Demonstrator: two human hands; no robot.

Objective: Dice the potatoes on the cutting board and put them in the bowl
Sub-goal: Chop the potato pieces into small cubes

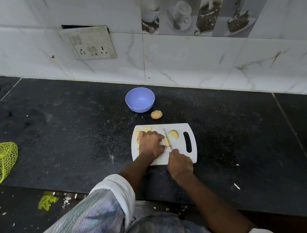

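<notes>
While the cutting goes on, head view:
Cutting board: white, on the dark tabletop; everything below is placed from it.
Left hand: on the board's left half, fingers curled down over a pale potato piece, pinning it.
Right hand: at the board's near edge, fingers wrapped round the knife, blade across the piece.
Other pieces: cut chunks at the far-left corner; a half right of the blade.
Whole potato: just beyond the board.
Bowl: beyond the board, looks empty.
Handling: likely firm, wet-slick on cut faces; hold flat side down, fingertips tucked back.
</notes>
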